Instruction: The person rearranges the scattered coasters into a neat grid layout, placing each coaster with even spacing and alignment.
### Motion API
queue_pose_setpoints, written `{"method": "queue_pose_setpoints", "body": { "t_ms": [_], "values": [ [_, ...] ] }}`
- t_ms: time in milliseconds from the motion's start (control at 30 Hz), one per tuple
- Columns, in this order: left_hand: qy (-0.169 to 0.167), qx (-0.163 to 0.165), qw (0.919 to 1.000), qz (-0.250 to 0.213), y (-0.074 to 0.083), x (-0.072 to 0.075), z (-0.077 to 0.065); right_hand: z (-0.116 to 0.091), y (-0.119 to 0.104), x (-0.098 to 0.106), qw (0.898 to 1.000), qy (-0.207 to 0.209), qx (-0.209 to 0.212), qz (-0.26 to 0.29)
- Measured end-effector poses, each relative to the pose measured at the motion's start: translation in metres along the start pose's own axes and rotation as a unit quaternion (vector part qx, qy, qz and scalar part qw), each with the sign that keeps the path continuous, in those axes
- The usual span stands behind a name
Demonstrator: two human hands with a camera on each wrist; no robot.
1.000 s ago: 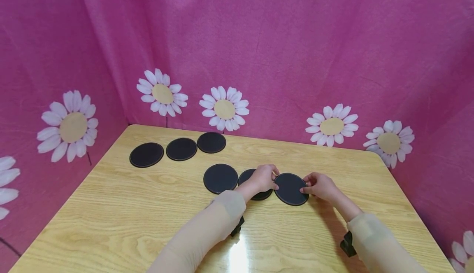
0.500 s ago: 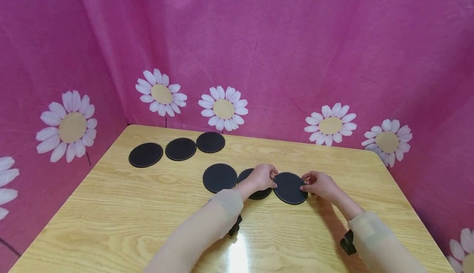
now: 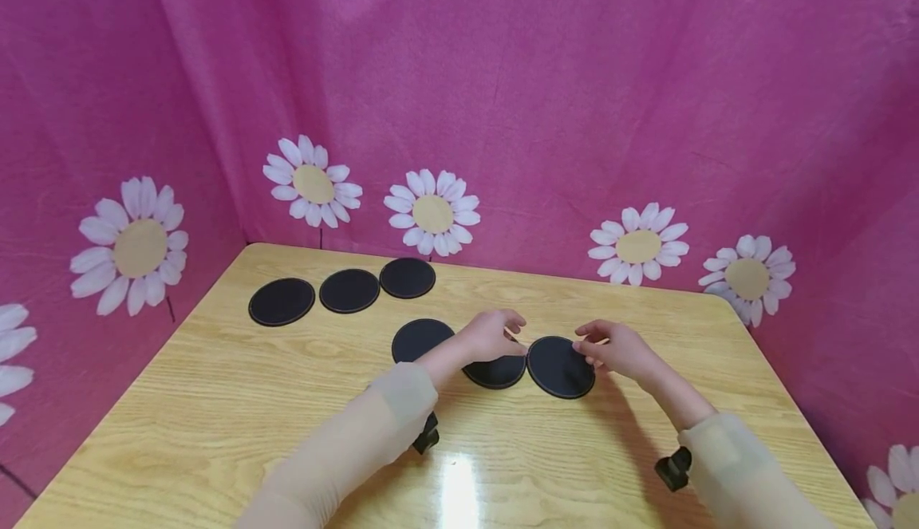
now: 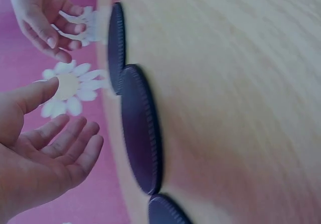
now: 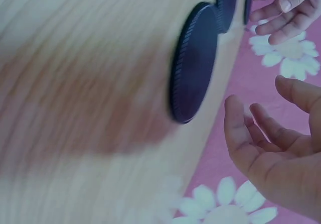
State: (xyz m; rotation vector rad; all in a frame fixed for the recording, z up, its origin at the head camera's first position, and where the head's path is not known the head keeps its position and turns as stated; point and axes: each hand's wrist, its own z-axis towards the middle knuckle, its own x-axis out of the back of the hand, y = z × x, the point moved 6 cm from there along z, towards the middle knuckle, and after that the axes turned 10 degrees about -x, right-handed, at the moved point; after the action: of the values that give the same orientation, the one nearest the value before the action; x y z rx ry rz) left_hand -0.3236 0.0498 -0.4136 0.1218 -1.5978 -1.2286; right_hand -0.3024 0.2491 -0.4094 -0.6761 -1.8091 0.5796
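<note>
Three round black coasters with stitched rims lie edge to edge in a front row: a left coaster [image 3: 419,339], a middle coaster [image 3: 495,372] and a right coaster [image 3: 556,369]. Over the middle one hovers my left hand [image 3: 488,336], its fingers loosely bent and holding nothing. By the right coaster's far right edge is my right hand [image 3: 617,349], thumb and fingers apart. In the right wrist view a gap shows between the right hand [image 5: 276,148] and the right coaster [image 5: 195,66]. Likewise the left wrist view shows the left hand [image 4: 50,153] clear of the coasters.
Three more black coasters, a left one [image 3: 282,302], a centre one [image 3: 349,290] and a right one [image 3: 408,278], lie in a back row at the far left of the wooden table [image 3: 215,401]. A pink flowered cloth [image 3: 502,98] stands around the table's back and sides.
Both hands have let go of the right coaster and lifted off it. The left hand has drawn back to the left. The coasters stay in place.
</note>
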Motion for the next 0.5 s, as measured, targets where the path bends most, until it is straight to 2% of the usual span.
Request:
{"method": "queue_pose_setpoints", "body": {
  "t_ms": [267,500],
  "values": [
    [0.022,0.015,0.9996,0.006,0.011,0.035,-0.016,-0.007,-0.03,-0.006,0.998,-0.026,0.024,0.044],
    [0.056,0.012,0.9982,0.019,0.01,0.068,-0.028,-0.008,-0.056,-0.01,0.995,-0.03,0.057,0.079]
  ]
}}
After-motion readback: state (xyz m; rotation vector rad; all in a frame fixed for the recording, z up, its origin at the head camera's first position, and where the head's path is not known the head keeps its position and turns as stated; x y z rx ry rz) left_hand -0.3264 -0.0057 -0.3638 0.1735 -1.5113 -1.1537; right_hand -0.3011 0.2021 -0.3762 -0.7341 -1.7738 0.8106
